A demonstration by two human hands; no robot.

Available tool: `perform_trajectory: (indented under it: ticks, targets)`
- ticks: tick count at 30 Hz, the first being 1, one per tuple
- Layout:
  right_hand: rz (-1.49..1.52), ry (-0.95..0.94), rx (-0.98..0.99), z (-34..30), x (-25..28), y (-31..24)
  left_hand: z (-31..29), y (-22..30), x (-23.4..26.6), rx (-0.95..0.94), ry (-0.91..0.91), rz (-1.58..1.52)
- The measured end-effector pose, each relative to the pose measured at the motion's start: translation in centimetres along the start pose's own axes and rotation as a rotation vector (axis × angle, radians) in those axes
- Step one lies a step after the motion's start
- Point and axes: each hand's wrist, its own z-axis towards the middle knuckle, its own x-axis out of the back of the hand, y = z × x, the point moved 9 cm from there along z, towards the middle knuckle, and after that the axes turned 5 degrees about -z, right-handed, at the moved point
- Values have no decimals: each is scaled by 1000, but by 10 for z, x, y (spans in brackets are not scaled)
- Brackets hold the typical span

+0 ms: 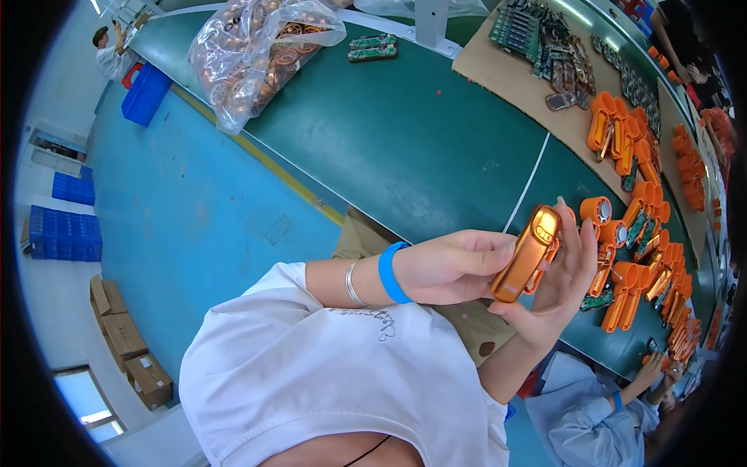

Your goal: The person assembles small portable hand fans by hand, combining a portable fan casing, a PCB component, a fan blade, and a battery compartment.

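Observation:
Both hands hold a shiny copper-orange handle-shaped casing (523, 263), tilted, with small button-like marks near its glossy upper end. My left hand (459, 266), with a blue wristband, pinches its left side between thumb and fingers. My right hand (562, 292) curves round its right side, thumb at the lower end and fingers raised. Another bit of orange shows behind the casing; I cannot tell whether it is part of it. Just right of my hands, orange ring-topped housings (629, 288) lie on the green table (389, 140), some with green circuit boards (597, 300).
A clear plastic bag (257, 58) of copper-coloured round parts lies at the far left of the table, beside two small boards (373, 47). Cardboard (506, 78) carries stacked circuit boards and orange housings. A co-worker (599, 420) works at lower right. Blue crates (66, 233) stand on the left.

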Motion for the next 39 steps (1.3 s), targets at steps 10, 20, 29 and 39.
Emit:
perform_trajectory:
  ticks: [10,20,29,39]
  targets:
    - [-23,-82,24,3,-12,-1,-10,11,-2,-29,-78,17]
    - [-685,-318,302,14,-37,-28,-18,22,-4,-58,-90,37]
    - [-727,-118,332,7,-30,-41,-20,21,3,-53,-17,133]
    - [-864,-336,407,24,-58,-40,-25,42,2,-130,-84,28]
